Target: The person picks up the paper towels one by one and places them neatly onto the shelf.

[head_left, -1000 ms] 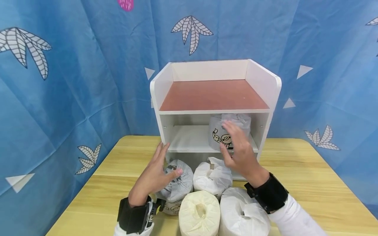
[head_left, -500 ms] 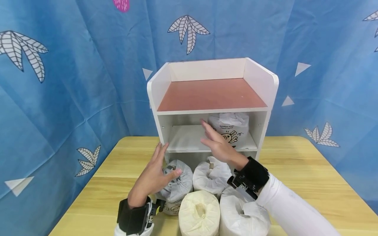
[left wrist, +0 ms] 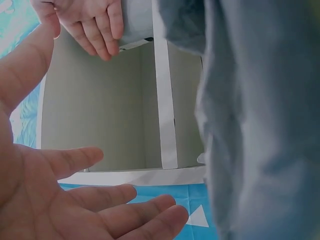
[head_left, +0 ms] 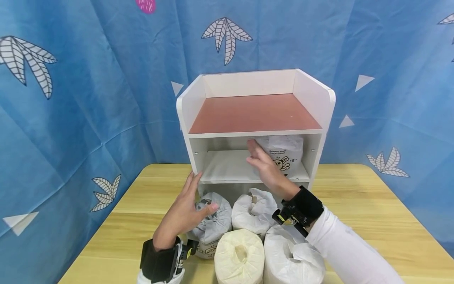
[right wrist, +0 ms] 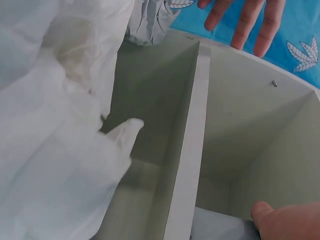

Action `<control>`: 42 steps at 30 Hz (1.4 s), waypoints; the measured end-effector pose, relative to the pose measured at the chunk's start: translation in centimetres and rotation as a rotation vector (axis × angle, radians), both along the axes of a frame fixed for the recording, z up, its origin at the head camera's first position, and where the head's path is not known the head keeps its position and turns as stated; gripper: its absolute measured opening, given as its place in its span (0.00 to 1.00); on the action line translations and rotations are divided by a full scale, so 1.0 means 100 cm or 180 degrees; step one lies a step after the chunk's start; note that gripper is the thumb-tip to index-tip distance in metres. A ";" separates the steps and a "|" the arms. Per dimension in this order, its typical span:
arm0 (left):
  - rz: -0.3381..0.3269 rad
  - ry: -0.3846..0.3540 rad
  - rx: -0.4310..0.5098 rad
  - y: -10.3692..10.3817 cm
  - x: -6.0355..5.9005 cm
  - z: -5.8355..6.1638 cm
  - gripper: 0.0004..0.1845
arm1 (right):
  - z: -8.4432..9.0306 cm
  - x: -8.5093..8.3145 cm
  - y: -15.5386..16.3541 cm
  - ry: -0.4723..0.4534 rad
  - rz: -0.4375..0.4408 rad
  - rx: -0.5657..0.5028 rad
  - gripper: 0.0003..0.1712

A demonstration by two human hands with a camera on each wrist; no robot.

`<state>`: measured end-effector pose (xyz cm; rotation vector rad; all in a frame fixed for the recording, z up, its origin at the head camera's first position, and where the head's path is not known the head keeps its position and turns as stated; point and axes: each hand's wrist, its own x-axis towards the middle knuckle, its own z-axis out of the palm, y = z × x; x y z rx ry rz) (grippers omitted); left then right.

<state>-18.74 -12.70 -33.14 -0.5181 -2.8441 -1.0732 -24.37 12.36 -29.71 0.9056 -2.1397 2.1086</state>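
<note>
A white shelf unit point(head_left: 312, 98) with a brown top board stands at the back of the table. On its middle shelf, at the right, sits a wrapped paper roll point(head_left: 285, 154) with a cartoon print. My right hand point(head_left: 260, 163) reaches into that shelf, and its straight fingers press against the roll's left side. My left hand point(head_left: 189, 207) is open, with the palm against a grey-white wrapped roll point(head_left: 216, 223) in front of the unit's lower left. In the left wrist view the open left palm point(left wrist: 75, 200) faces the shelf and my right hand point(left wrist: 90, 25) shows at the top.
In front of the unit stand another wrapped roll point(head_left: 254, 211), a bare cream roll point(head_left: 239, 256) and a large wrapped roll point(head_left: 292, 258). The wooden table point(head_left: 372, 213) stretches to both sides. A blue leaf-print curtain point(head_left: 88, 79) hangs behind.
My right hand went from the front of the shelved roll to its left side. The roll has shifted slightly right. My left hand has stayed on the grey-white roll.
</note>
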 end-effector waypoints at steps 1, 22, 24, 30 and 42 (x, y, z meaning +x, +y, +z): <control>0.0012 -0.0004 -0.0008 0.000 0.000 0.000 0.52 | 0.000 0.000 0.002 0.0000 -0.0024 0.0005 0.38; 0.0029 -0.0032 0.0003 0.002 0.002 0.000 0.51 | -0.004 0.000 0.031 -0.0033 -0.0169 -0.0014 0.36; 0.0033 -0.0038 -0.0001 0.002 0.001 0.000 0.51 | -0.004 0.001 0.032 0.0001 -0.0207 -0.0021 0.35; 0.0020 -0.0011 -0.0021 0.002 0.001 0.000 0.52 | -0.005 0.006 0.040 0.0428 -0.0495 0.0456 0.21; 0.0002 0.0013 -0.0048 0.003 0.001 0.003 0.51 | -0.018 0.032 0.071 0.1978 -0.0717 0.1368 0.12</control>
